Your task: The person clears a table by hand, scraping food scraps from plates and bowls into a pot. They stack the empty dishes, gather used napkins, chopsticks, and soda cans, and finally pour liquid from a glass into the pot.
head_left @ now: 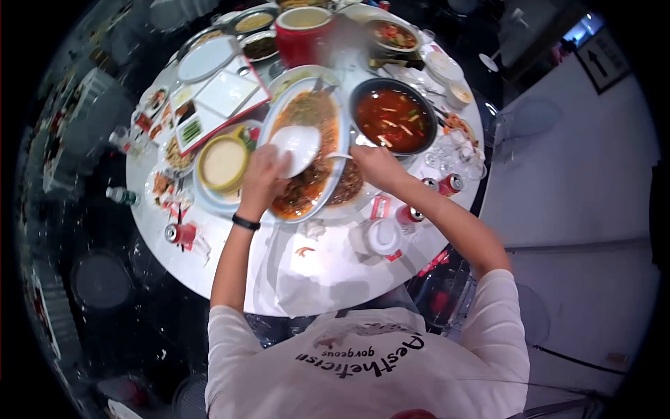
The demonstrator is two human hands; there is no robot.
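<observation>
My left hand [265,176], with a black band at the wrist, grips a small white bowl [296,149], blurred, over a large oval platter [273,120]. The platter holds a reddish, oily dish with dark pieces. At the platter's right edge my right hand [377,167] is closed on a white spoon [339,156] that points left toward the bowl. A black round pot [431,140] of red soup stands just beyond my right hand. Left of my left hand is a yellow-rimmed pot [225,163] with pale contents.
A red bucket-like pot [301,38] stands at the back of the round white table [279,279]. A red-edged tray [230,115] with plates sits back left. Drink cans [450,184] and clear glasses [447,150] crowd the right; another can [180,235] lies left.
</observation>
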